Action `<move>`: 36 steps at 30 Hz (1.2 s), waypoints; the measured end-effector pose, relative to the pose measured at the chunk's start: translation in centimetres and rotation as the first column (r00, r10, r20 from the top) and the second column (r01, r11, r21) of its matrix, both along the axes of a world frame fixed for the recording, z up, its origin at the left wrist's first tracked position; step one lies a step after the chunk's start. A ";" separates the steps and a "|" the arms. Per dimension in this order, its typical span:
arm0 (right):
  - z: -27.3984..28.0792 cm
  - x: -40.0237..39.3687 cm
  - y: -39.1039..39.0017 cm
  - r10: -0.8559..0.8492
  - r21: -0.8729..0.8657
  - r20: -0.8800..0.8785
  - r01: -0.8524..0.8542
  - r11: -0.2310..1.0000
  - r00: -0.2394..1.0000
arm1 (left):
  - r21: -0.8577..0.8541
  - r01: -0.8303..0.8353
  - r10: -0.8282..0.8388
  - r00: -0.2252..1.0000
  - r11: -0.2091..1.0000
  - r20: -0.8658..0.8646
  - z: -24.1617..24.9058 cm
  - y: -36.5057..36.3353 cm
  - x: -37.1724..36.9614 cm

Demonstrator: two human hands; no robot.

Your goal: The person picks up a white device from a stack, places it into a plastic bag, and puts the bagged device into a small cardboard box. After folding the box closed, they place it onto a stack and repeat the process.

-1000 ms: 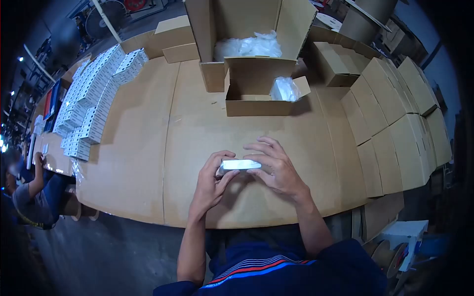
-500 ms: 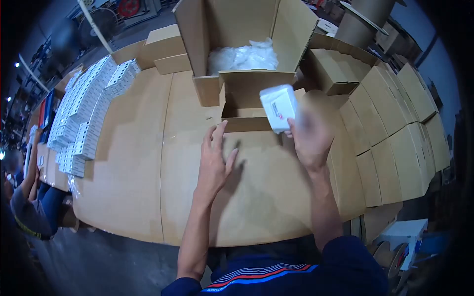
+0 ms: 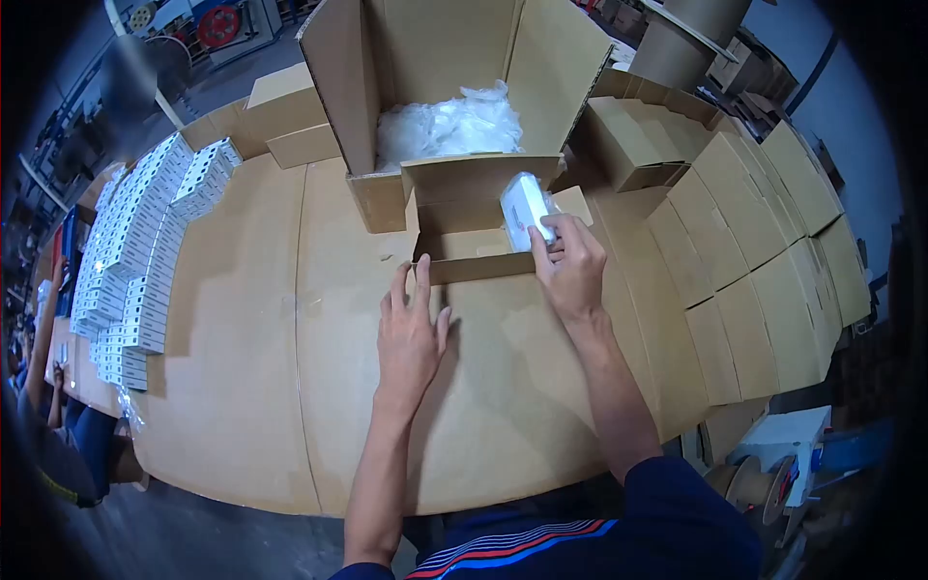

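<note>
A small open cardboard box (image 3: 483,267) stands on the cardboard-covered table in front of me. My right hand (image 3: 572,266) grips a white plastic-wrapped packet (image 3: 524,211) by its near right side. The packet is tilted over the right end of the box, partly inside its walls; whether it touches the bottom cannot be seen. My left hand (image 3: 411,333) has its fingers apart and holds nothing. Its fingertips are at the front left corner of the box.
Behind the box, a tall open carton (image 3: 445,58) contains clear plastic bags (image 3: 454,126). Stacked small white boxes (image 3: 145,222) stand at left. Folded brown boxes (image 3: 754,271) line the right side. Another person's arm (image 3: 43,338) shows at far left.
My right hand has moved the packet left and down to the box, turning it more edge-on. My left hand's fingers have stayed by the box's front left corner. The view has shifted slightly.
</note>
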State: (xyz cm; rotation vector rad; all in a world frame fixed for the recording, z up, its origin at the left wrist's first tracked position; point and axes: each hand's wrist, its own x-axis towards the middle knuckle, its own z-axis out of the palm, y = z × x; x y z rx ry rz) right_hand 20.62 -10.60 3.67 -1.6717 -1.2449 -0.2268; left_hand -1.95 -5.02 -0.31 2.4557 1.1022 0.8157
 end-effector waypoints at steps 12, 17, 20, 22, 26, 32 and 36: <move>-2.1 -1.3 1.4 -0.170 -0.215 0.276 0.233 0.948 0.946 | -0.063 -0.033 0.032 0.999 0.997 -0.017 0.0 0.2 -0.5; -1.7 -2.5 0.4 -0.241 -0.340 0.253 0.319 0.885 0.937 | -0.057 0.008 -0.008 1.000 0.998 -0.006 0.3 0.4 -1.8; -2.5 -3.0 -0.2 -0.247 -0.409 0.266 0.341 0.846 0.932 | -0.054 -0.010 0.014 0.998 0.998 0.059 0.6 0.2 -5.0; -4.0 -3.5 -0.4 -0.215 -0.374 0.301 0.322 0.870 0.929 | -0.068 -0.035 0.041 0.995 0.997 0.088 1.4 0.2 -8.5; -3.2 -6.2 0.8 -0.263 -0.080 0.235 0.288 0.954 0.936 | -0.016 -0.180 0.181 0.981 0.983 0.065 2.4 1.3 -16.8; 1.7 -17.2 7.1 0.259 0.153 0.035 -0.261 0.953 0.965 | 0.138 -0.352 0.352 0.936 0.926 0.024 2.8 7.7 -30.0; 4.1 -25.8 14.0 0.611 0.002 0.023 -0.611 0.791 0.791 | 0.190 -0.431 0.436 0.900 0.882 0.018 4.6 12.7 -35.9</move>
